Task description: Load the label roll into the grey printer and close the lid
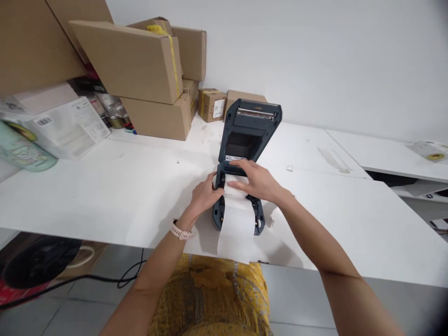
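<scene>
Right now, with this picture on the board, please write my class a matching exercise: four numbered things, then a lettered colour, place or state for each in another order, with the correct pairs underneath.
Things
1. Printer lid
2. Paper strip
3. Wristband
4. Bottle

Colours, places, states
A. Pale pink, at the wrist of the left hand
B. Mint green, near the picture's left edge
C. Swung up, standing open
D. White, lying out over the front of the printer

Right pairs: 1-C, 2-D, 3-A, 4-B
</scene>
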